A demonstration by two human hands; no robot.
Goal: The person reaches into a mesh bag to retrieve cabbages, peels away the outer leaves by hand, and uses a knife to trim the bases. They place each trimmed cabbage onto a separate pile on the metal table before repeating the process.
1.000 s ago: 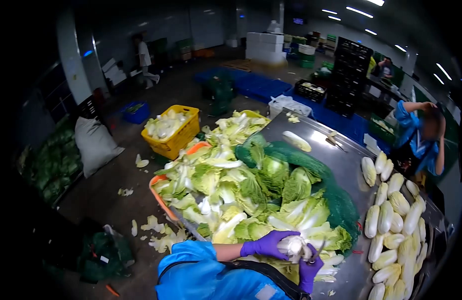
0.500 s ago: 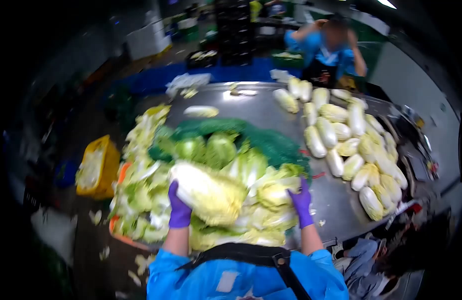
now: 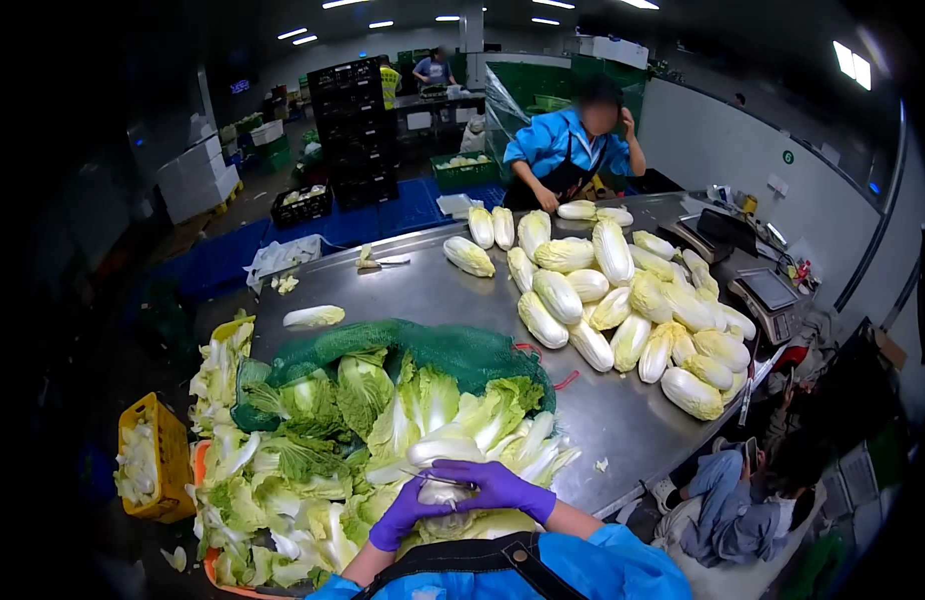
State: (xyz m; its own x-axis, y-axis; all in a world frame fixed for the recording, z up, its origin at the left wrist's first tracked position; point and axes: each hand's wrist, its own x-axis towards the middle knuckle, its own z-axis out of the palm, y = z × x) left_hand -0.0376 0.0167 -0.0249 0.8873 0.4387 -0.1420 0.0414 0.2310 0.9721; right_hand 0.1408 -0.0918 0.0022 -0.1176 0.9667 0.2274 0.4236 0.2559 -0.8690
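Note:
My left hand point(image 3: 405, 515), in a purple glove, curls round the side of a pale napa cabbage point(image 3: 443, 494) close to my body. Across the top of that cabbage lies my right hand point(image 3: 501, 487), also gloved, with a thin metal blade point(image 3: 445, 479) at its fingers. Its handle is hidden. Just beyond both hands is the white base of a cabbage point(image 3: 448, 450), among loose green leaves point(image 3: 313, 455). A green mesh bag point(image 3: 463, 352) lies behind leafy cabbages.
Many trimmed cabbages point(image 3: 613, 310) cover the right of the metal table point(image 3: 403, 290). A co-worker point(image 3: 568, 150) stands at its far side. Scales point(image 3: 768, 295) are at the right edge, a yellow crate point(image 3: 163, 470) at the left. Another person point(image 3: 733, 510) sits at lower right.
My hands have come together near my body from wide apart. The large cabbage at my left hand has come down, and the view has tilted up. The co-worker has lowered one hand to the table.

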